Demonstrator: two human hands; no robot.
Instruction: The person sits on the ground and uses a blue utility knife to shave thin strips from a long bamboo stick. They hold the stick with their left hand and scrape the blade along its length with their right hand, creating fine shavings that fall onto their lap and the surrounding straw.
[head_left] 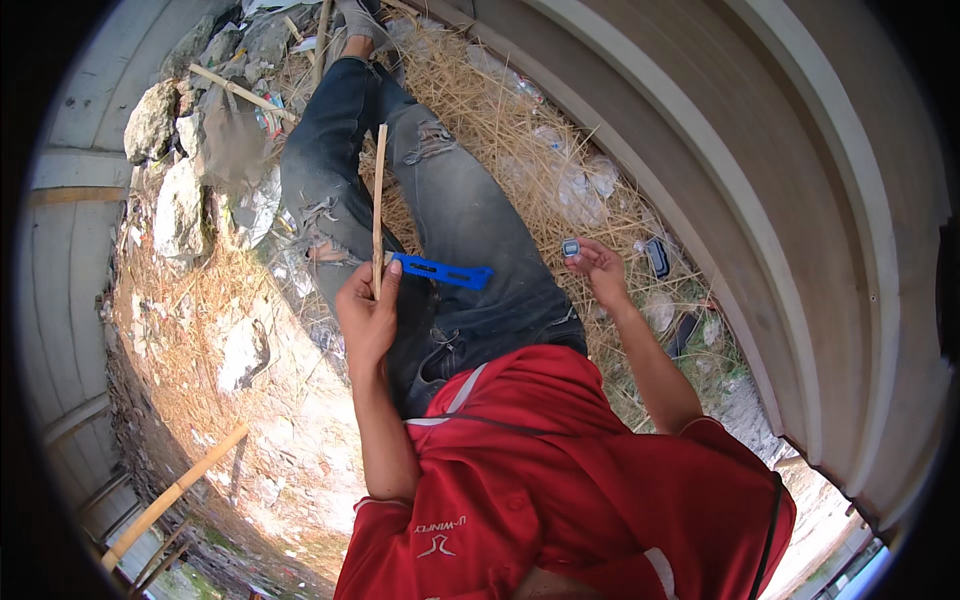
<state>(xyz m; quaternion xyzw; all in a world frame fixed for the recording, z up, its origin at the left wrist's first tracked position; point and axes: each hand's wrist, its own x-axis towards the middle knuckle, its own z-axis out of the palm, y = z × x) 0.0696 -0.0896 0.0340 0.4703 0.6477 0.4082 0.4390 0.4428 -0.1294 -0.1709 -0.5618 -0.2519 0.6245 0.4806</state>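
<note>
Above my jeans, my left hand (367, 312) is closed around a thin wooden stick (379, 190), which stands nearly upright. A blue utility knife (442, 271) is pinched under the same thumb, its handle pointing right across my thigh. Off to the right, my right hand (600, 272) holds a small grey device with a screen (570, 247) between thumb and fingers. Just beyond that hand, a dark-rimmed oblong object (657, 257) lies on the straw; I cannot make out its kind.
My legs in torn jeans (470, 215) stretch out over dry straw (520, 130). Corrugated metal sheeting (760, 180) rises close on the right. Pale rocks (180, 210) and litter lie to the left. A bamboo pole (178, 493) slants at the lower left.
</note>
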